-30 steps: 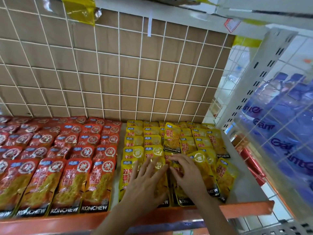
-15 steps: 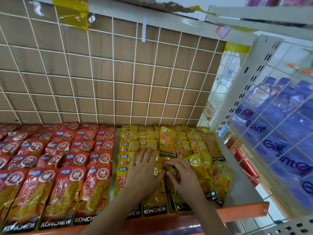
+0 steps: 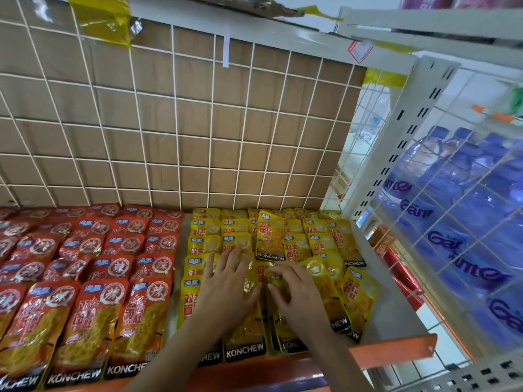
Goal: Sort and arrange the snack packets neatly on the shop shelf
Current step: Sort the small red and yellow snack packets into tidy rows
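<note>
A shop shelf [image 3: 396,332] with an orange front edge [image 3: 390,352] carried flat rows of snack packets, seen from above by the person reaching in.

Nearest, both bare forearms came in over the front edge. The left hand [image 3: 223,290] lay palm down on the yellow packets [image 3: 245,339], fingers [image 3: 240,264] straight and spread, pressing and gripping nothing. The right hand [image 3: 297,298] sat just beside it on the same pile, fingers bent with their tips on a packet top; whether they pinched an edge could not be told.

The yellow packets lay with their long sides running front to back. Those touching the right hand's outer side fanned out crookedly [image 3: 359,298] toward the bare shelf end, so the right hand was the nearer one to straighten them. Just beyond both sets of fingertips, one loose yellow packet [image 3: 270,239] lay on top of the rows behind.

To the left, apart across a narrow gap, red packets [image 3: 85,321] lay in even overlapping rows.

Farthest back stood a white wire grid [image 3: 198,123] over brown board. Blue wrapped bottles [image 3: 467,222] showed through mesh on the right.
</note>
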